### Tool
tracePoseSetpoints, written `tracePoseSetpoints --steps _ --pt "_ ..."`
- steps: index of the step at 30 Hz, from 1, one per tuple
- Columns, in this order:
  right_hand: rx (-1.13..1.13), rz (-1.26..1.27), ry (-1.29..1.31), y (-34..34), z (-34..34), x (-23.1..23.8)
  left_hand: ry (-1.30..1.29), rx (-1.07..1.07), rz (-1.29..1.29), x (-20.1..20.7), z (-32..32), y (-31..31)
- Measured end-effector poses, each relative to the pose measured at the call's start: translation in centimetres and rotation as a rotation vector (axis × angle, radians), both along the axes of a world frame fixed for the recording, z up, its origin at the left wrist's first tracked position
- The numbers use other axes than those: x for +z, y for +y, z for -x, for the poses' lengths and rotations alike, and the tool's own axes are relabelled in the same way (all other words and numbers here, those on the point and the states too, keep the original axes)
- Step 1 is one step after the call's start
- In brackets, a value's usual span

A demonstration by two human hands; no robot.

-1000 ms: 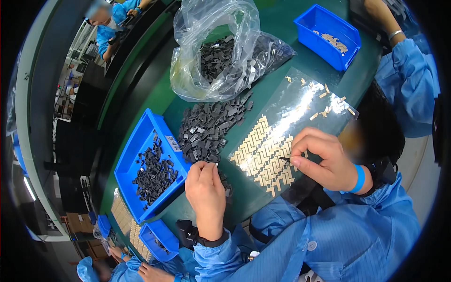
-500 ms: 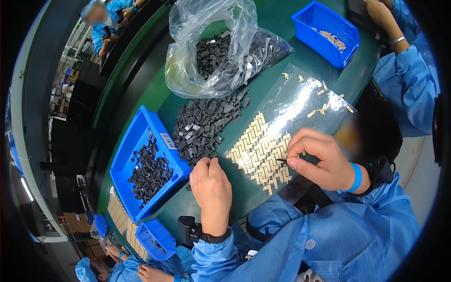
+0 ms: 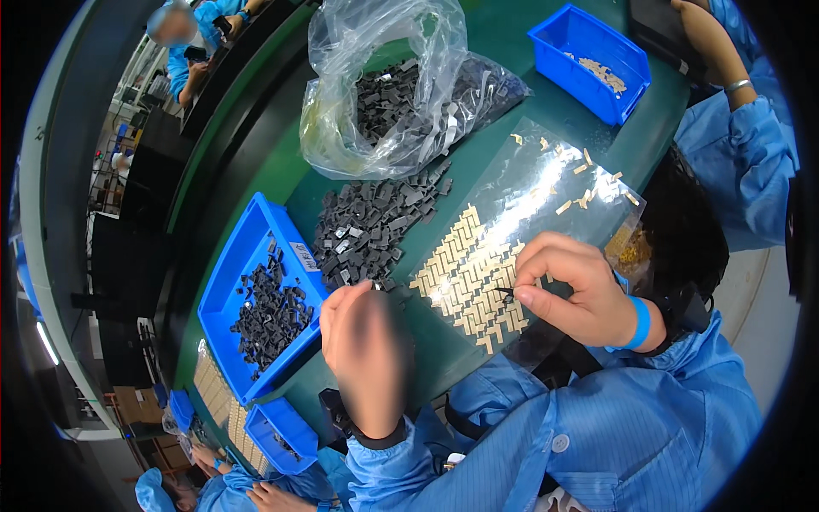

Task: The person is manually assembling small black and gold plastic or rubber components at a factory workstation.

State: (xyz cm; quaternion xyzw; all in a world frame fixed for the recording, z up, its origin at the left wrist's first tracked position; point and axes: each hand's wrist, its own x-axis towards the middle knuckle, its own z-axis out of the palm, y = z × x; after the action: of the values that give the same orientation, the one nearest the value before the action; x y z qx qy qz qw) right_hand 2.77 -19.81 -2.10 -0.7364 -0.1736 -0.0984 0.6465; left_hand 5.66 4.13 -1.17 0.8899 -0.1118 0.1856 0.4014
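Observation:
My left hand (image 3: 368,363), partly blurred, hovers at the near edge of a pile of small black plastic pieces (image 3: 363,226). Its fingers are drawn together, and what they hold, if anything, is hidden. My right hand (image 3: 570,290) pinches a thin black piece (image 3: 505,293) between thumb and forefinger. That piece is low over small tan parts (image 3: 473,273) laid in a zigzag pattern on a clear plastic sheet (image 3: 512,183). A few loose tan parts (image 3: 584,198) lie toward the sheet's far right end.
A blue bin (image 3: 256,341) of black clips stands left, with a smaller blue bin (image 3: 286,427) nearer. An open clear bag (image 3: 341,145) of black pieces sits at the back. Another blue bin (image 3: 589,85) holds tan bits. Co-workers in blue sit around; one's arm (image 3: 717,51) is far right.
My left hand has shifted slightly left and turned, its fingers now nearer the blue bin. My right hand has moved slightly left, still pinching the black piece.

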Motion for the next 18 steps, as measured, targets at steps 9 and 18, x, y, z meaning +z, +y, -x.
tracePoseSetpoints --steps 9,18 --pt "0.026 -0.114 -0.057 1.0 0.0 0.6 0.691 -0.342 1.349 2.0 1.7 -1.2" --pt "0.041 -0.285 -0.133 2.5 0.2 1.0 0.865 -0.409 1.508 1.6 4.2 -3.9"
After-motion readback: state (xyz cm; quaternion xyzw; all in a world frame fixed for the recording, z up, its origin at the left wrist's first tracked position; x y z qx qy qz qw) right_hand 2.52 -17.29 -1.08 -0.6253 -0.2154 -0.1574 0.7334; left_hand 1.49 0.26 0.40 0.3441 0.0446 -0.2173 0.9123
